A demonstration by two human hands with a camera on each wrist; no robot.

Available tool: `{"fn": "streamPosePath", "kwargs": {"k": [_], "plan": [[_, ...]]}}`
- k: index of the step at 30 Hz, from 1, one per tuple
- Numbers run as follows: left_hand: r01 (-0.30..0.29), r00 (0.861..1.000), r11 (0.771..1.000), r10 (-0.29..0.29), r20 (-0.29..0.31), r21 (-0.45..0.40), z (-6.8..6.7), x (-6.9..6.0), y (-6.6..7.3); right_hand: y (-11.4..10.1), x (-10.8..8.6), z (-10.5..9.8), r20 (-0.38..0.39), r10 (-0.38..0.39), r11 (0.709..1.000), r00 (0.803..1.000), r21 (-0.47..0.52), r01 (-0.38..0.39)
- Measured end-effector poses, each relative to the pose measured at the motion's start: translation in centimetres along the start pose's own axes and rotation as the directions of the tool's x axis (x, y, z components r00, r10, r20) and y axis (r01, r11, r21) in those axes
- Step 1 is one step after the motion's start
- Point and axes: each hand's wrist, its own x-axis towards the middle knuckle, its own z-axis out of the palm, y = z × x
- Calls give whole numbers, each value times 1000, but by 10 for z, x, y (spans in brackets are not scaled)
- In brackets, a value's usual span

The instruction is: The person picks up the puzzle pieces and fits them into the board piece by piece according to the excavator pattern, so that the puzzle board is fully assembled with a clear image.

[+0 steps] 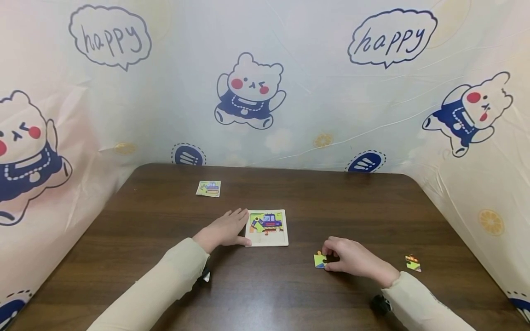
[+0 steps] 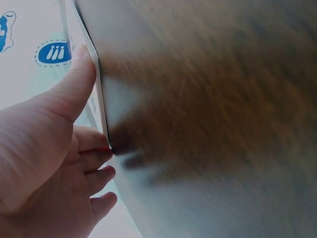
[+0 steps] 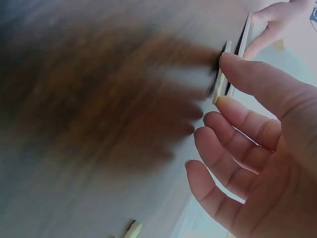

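A square puzzle board (image 1: 267, 239) with a digger picture lies mid-table; pieces fill its upper part and its lower part is bare. My left hand (image 1: 223, 230) holds the board's left edge, thumb at the lower corner and fingers at the upper one. Right of the board, my right hand (image 1: 356, 259) pinches a green puzzle piece (image 1: 319, 260) between thumb and index finger, close to the tabletop. In the right wrist view, that piece (image 3: 221, 74) shows edge-on between the fingertips of my right hand (image 3: 267, 144).
Another puzzle piece (image 1: 413, 263), green and orange, lies to the right of my right hand. A small picture card (image 1: 209, 188) lies at the back left of the brown table (image 1: 331, 197). A curtain (image 1: 314, 92) with printed bears stands behind the table.
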Motion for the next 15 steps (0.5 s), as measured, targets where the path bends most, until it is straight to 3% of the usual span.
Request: {"fn": "streamPosePath", "kwargs": {"k": [8,15], "plan": [[-11,1000,1000,11,4,-8,-1,-2,0,-6,14,0,-36,-14,1000,999,-20,14],[-30,999,999,30,12,31,1,0,-4,-24,46,-1,-44,-20,1000,999,-18,19]]}}
